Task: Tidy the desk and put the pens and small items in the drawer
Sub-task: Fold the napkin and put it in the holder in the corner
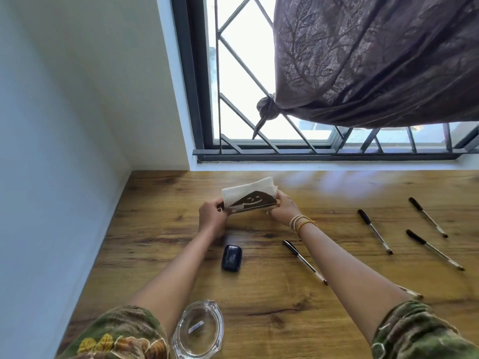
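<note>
- The napkin holder (250, 202), dark with a cut-out pattern and stuffed with white paper napkins (239, 194), sits toward the far middle of the bench (324, 294), caught between both hands.
- The left hand (211, 216) grips its left end with curled fingers; the right hand (283, 208), thin bangles at the wrist, clasps the right end. Whether the holder rests on the wood or is lifted just clear, I cannot tell.
- Nearer, just behind the left forearm, lies a small dark earbud case (231, 257), apart from everything else.
- Right of the right arm a black-capped pen (304, 261) lies slantwise; three more pens (375, 231) (428, 217) (434, 250) are spread well off to the right, none touching.
- At the near edge stands a clear glass ashtray (198, 330) with a small label inside.
- Far side: a barred window (233, 112) and a knotted brown curtain (375, 60).
- No drawer is in sight, so the pens and case look yet to be put away.
- Risks, to my eye: the napkins stand loose in the holder and could slip out if it tips; a forearm swinging back could sweep the nearest pen, roll it off the bench, or knock the ashtray at the edge.
</note>
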A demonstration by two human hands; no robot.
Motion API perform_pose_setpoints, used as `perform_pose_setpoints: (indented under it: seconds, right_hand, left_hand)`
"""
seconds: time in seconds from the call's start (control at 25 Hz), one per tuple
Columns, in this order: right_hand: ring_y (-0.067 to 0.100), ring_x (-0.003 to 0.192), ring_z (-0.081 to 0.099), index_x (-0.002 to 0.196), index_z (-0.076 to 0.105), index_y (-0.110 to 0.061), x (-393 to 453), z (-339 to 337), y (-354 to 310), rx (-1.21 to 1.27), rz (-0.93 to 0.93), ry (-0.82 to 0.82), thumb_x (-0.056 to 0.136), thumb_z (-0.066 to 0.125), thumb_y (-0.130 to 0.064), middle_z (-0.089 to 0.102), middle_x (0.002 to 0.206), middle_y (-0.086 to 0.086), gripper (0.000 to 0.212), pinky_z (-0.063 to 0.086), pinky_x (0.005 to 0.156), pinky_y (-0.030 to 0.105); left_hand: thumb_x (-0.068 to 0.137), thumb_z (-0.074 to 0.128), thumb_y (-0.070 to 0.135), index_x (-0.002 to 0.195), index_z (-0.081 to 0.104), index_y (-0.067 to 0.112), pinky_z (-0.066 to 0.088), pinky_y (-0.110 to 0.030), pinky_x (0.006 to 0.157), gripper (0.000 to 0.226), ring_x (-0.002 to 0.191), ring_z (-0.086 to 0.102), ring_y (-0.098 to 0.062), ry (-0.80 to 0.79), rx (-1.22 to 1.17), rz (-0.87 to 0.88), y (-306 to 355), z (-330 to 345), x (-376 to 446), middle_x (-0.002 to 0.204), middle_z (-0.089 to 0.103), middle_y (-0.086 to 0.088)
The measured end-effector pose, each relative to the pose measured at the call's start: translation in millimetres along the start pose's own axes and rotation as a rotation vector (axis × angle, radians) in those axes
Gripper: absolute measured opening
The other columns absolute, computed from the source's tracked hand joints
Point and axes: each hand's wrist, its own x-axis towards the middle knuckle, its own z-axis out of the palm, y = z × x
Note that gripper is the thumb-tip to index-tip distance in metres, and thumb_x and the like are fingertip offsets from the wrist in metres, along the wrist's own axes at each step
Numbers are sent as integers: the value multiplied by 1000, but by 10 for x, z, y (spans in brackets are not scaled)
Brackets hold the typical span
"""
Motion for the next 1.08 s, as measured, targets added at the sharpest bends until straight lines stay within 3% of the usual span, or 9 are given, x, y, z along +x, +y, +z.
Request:
perform_pose_setpoints:
  seconds: [0.2,0.36,0.52,0.68,0.8,0.96,1.08]
  right_hand:
    - [21,99,55,123,50,-10,-275,-534,281,39,-37,50,77,69,-3,58,105,5,50,39,78,24]
    - [23,87,60,113,64,-11,-644,-1301,750,118,-73,158,71,82,-20,64,93,4,47,52,74,35]
    - [17,74,63,102,70,-14,-1128,-2003,1345,213,-10,199,66,86,-20,69,85,3,39,58,68,34]
    - [12,67,66,96,73,-19,-1653,-2706,2025,276,135,160,63,89,-27,71,79,-5,38,59,57,32]
    - [10,59,64,83,77,-22,-1923,-3155,2446,218,162,241,57,91,-35,72,72,-4,33,57,55,30]
    - [9,55,60,77,78,-26,-2146,-3629,2898,262,204,353,53,91,-41,72,65,-6,31,48,50,25]
    - [12,69,68,79,79,-25,-2191,-3903,3187,312,212,407,50,90,-46,75,74,-5,37,55,65,32]
  left_hand:
    - [73,80,13,100,75,11,52,-23,68,27,78,66,-12,-77,-19,62,465,339,-153,93,76,-4]
    - [73,79,12,104,73,8,45,-14,61,31,75,61,-10,-196,-2,79,962,879,-428,89,71,1]
    - [76,74,3,104,72,4,42,-25,66,28,76,55,-15,-288,-43,122,1432,1550,-755,86,67,-5]
    - [82,68,-2,101,69,8,45,-34,71,22,75,52,-20,-477,-135,191,1768,2313,-1095,86,62,-11]
    - [87,60,-6,113,62,-4,51,-21,60,26,70,55,-14,-588,-183,187,2091,2857,-1348,88,60,-10]
    - [89,54,-10,110,59,3,54,-17,57,25,62,63,-5,-682,-224,189,2572,3469,-1519,82,60,-7]
    - [90,55,-8,114,58,0,57,-19,56,26,64,64,-12,-747,-229,168,2843,3873,-1534,82,61,-8]
